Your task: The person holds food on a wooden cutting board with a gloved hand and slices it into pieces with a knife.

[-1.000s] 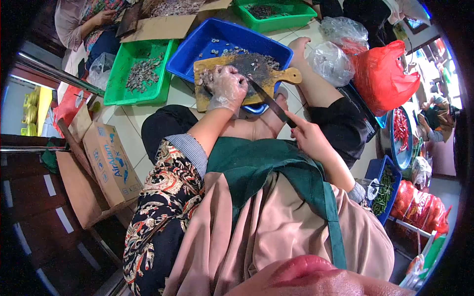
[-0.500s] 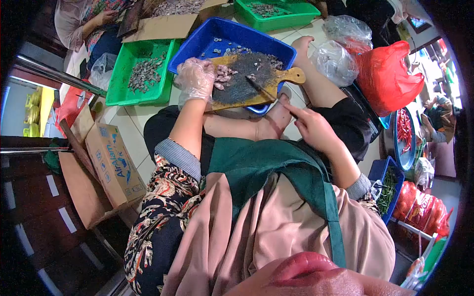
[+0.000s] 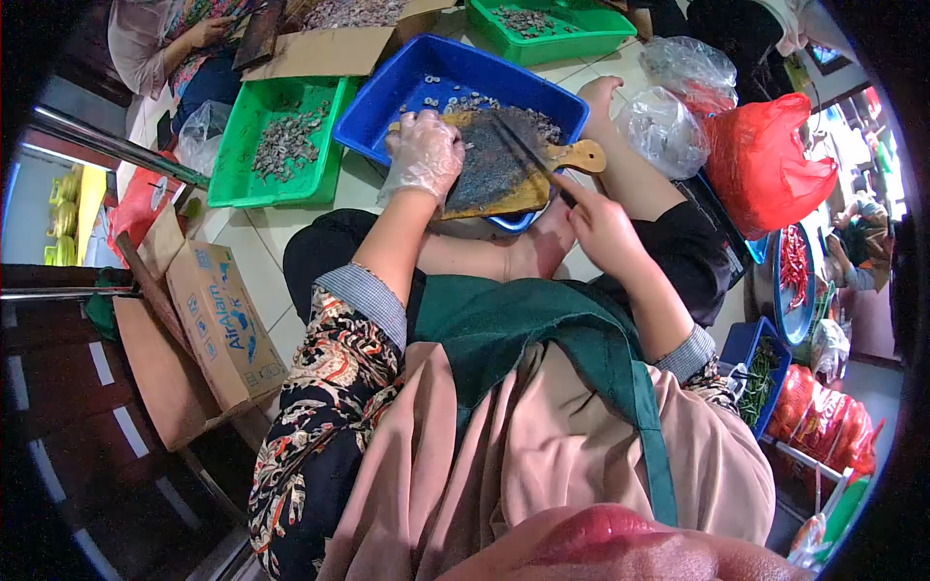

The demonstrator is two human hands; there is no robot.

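Observation:
A worn wooden cutting board (image 3: 496, 198) with a dark, stained middle lies across the near part of the blue tub (image 3: 358, 121). On the board's left side rests my left hand (image 3: 426, 155) in a clear plastic glove, fingers curled down; whatever is under them is hidden. My right hand (image 3: 603, 228) is closed around the handle of a knife (image 3: 528, 147), its dark blade slanting over the board toward the upper left. Small greyish chopped pieces (image 3: 475, 102) lie in the tub beyond the board.
Green tubs with similar pieces stand at the left (image 3: 334, 116) and the back (image 3: 581, 44). A cardboard box (image 3: 218, 320) is at the left. To the right are a red plastic bag (image 3: 770, 165), clear bags (image 3: 664, 131) and a basin of red chillies (image 3: 796, 281). Another person sits at the upper left.
The pieces beside my left hand no longer show on the board. My left hand has shifted right, its fingers now over the board. The knife has swung up, its tip farther toward the tub.

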